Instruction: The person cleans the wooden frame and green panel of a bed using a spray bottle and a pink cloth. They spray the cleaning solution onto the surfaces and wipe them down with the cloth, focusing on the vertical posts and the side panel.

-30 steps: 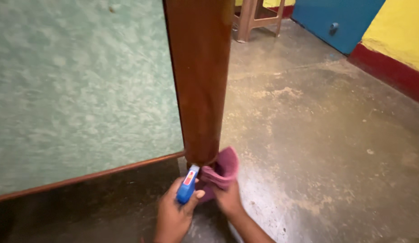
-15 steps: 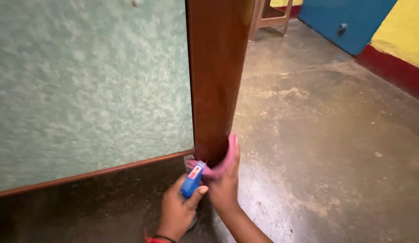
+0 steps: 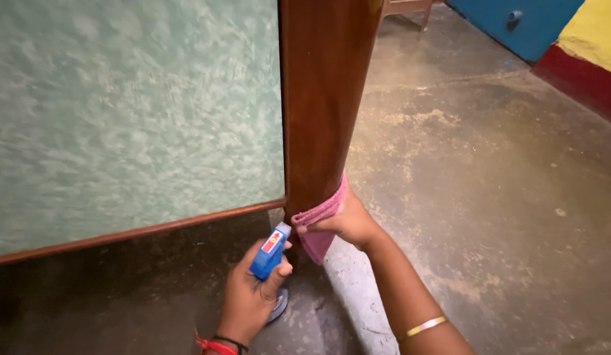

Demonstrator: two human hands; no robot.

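Left hand: my left hand sits low in the frame, just left of centre, fingers wrapped tight round a blue spray bottle; thumb lies across the bottle's right side.
Spray bottle: blue body with a small red and white label, nozzle end tilted up and right toward the foot of the wooden post; just short of it, contact not confirmed.
Right hand: my right hand is at frame centre, closed on a pink cloth and pressing it against the lower end of the post.
Pink cloth: folded round the post's bottom, upper edge running slantwise across the wood, loose corner hanging below my fingers.
Wooden post: dark reddish-brown, glossy, running from the top edge of the frame down to centre.
Panel: a mottled green panel fills the upper left, edged below by a thin wooden strip.
Floor: bare grey concrete floor on the right side; dark shadow under the panel at lower left.
Wrists: red and black threads on the left wrist, a thin gold bangle on the right forearm.
Background: blue door and a yellow wall with a red base in the upper right corner.
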